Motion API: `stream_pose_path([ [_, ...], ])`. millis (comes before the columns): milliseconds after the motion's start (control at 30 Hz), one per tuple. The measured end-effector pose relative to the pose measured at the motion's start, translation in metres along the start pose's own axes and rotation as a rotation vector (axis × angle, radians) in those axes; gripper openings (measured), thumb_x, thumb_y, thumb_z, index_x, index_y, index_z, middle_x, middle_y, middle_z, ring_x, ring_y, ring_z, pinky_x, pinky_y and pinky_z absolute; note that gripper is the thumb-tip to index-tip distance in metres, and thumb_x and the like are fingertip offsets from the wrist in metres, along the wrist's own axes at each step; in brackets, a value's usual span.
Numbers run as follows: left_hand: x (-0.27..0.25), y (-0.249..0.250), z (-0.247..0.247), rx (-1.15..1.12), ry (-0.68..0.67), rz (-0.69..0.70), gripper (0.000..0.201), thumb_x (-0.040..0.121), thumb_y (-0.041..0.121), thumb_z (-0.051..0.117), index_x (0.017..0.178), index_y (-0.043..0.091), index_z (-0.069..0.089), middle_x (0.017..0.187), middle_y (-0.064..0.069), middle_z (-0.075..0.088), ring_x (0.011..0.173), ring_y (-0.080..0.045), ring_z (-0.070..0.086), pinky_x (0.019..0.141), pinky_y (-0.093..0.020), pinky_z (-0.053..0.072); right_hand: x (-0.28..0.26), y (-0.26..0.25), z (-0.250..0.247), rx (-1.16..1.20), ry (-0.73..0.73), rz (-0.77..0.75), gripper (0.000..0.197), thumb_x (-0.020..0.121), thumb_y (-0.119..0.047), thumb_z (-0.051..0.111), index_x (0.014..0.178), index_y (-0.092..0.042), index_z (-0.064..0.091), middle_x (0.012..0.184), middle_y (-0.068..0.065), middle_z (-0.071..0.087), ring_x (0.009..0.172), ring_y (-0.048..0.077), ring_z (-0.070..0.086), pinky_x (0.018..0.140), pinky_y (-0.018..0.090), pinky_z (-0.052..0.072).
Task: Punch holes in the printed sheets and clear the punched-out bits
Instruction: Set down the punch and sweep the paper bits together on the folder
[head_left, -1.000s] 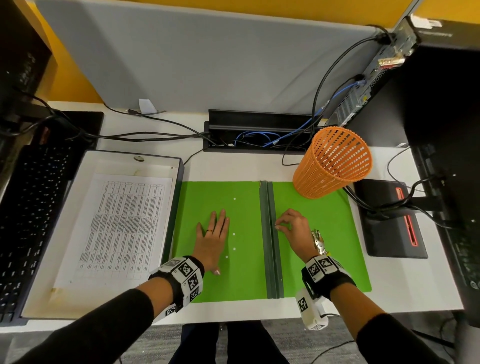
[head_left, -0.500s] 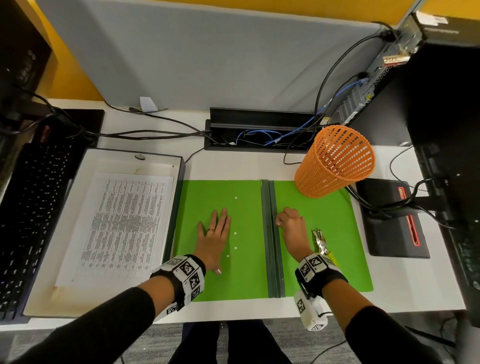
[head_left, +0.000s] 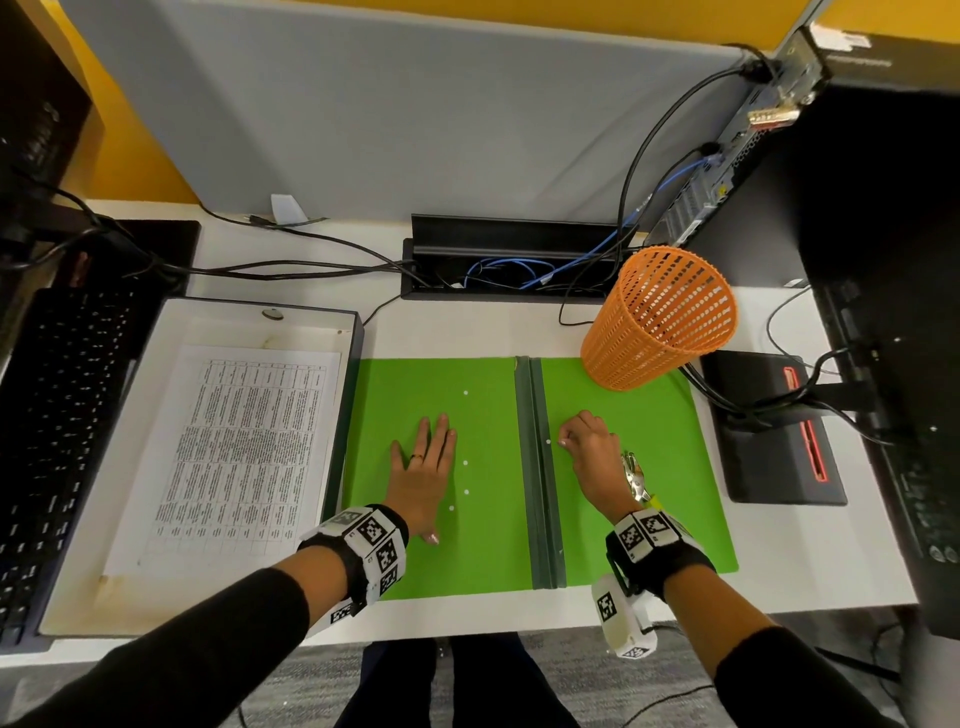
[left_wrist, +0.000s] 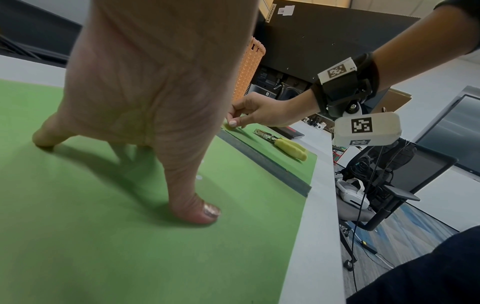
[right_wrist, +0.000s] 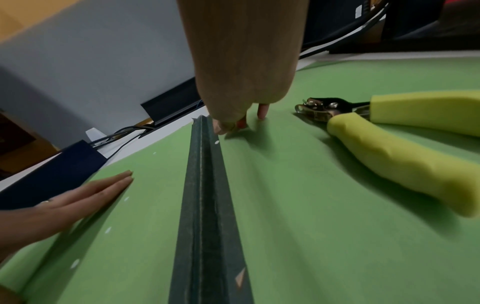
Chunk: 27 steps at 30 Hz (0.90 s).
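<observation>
— Left hand (head_left: 423, 475) lies flat, fingers spread, on the open green folder (head_left: 488, 551); right hand (head_left: 589, 452) pinches a bit beside the spine.
— White punched-out bits (head_left: 466, 463) dot it; only wrist views show the yellow-handled punch (right_wrist: 389, 144) whole.

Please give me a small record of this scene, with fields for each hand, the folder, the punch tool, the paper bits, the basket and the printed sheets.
left hand: flat, fingers straight, pressing on the folder's left half
right hand: fingertips curled together near the spine; whether they hold a bit cannot be told
green folder: lies open on the desk, dark spine in the middle
hole punch: yellow handles, lies on the right half, untouched
paper bits: several white dots on the left half, one by the spine
orange basket: its base on the folder's far right corner
printed sheets: in the box lid at left
</observation>
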<state>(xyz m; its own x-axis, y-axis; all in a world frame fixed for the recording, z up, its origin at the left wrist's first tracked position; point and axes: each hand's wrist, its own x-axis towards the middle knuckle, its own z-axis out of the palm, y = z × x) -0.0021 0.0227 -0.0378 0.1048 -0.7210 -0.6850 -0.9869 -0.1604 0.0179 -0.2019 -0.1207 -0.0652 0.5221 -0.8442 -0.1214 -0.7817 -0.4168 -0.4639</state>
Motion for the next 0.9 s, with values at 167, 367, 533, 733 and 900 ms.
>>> stream_pose_path([
  [167,0.0003,-0.0001,0.0022,0.014,0.007,-0.004,0.145,0.057,0.048,0.082,0.143,0.003,-0.025,0.147,-0.015,-0.037,0.140,-0.040,-0.022,0.113,-0.062,0.009,-0.0005,0.0027,0.0009,0.115,-0.029,-0.084,0.011,0.073,-0.008,0.072,0.083,-0.012,0.067,0.085,0.003,0.063,0.081,0.019,0.058,0.073,0.041,0.050],
  [367,0.0002,0.0000,0.0017,0.025,0.015,-0.002,0.144,0.057,0.049,0.082,0.143,0.002,-0.025,0.142,-0.014,-0.041,0.140,-0.040,-0.022,0.113,-0.062,0.010,-0.0015,0.0009,0.0035,0.123,0.003,-0.072,0.010,0.071,-0.009,0.074,0.079,-0.013,0.069,0.084,0.000,0.063,0.080,0.014,0.054,0.076,0.036,0.047],
  [533,0.0003,0.0005,0.0009,0.040,0.006,-0.011,0.145,0.058,0.049,0.082,0.142,0.002,-0.026,0.150,-0.017,-0.034,0.140,-0.040,-0.022,0.113,-0.062,0.010,-0.0009,0.0005,0.0046,0.198,0.048,-0.028,0.013,0.069,-0.007,0.076,0.079,-0.010,0.068,0.081,0.003,0.065,0.075,0.011,0.053,0.068,0.024,0.041],
  [733,0.0005,0.0007,0.0002,0.030,-0.005,-0.008,0.144,0.059,0.048,0.081,0.141,0.002,-0.027,0.149,-0.017,-0.036,0.139,-0.040,-0.024,0.113,-0.062,0.009,0.0013,-0.0026,0.0026,0.137,0.028,-0.067,0.009,0.071,-0.006,0.074,0.079,-0.008,0.070,0.081,0.005,0.066,0.075,0.010,0.051,0.069,0.022,0.039],
  [900,0.0009,0.0007,0.0004,0.020,-0.008,-0.009,0.144,0.059,0.047,0.082,0.142,0.002,-0.027,0.148,-0.017,-0.036,0.139,-0.040,-0.025,0.113,-0.062,0.008,0.0003,-0.0022,0.0036,0.098,0.027,-0.100,0.007,0.072,-0.005,0.073,0.078,-0.008,0.071,0.080,0.005,0.066,0.074,0.010,0.052,0.069,0.021,0.041],
])
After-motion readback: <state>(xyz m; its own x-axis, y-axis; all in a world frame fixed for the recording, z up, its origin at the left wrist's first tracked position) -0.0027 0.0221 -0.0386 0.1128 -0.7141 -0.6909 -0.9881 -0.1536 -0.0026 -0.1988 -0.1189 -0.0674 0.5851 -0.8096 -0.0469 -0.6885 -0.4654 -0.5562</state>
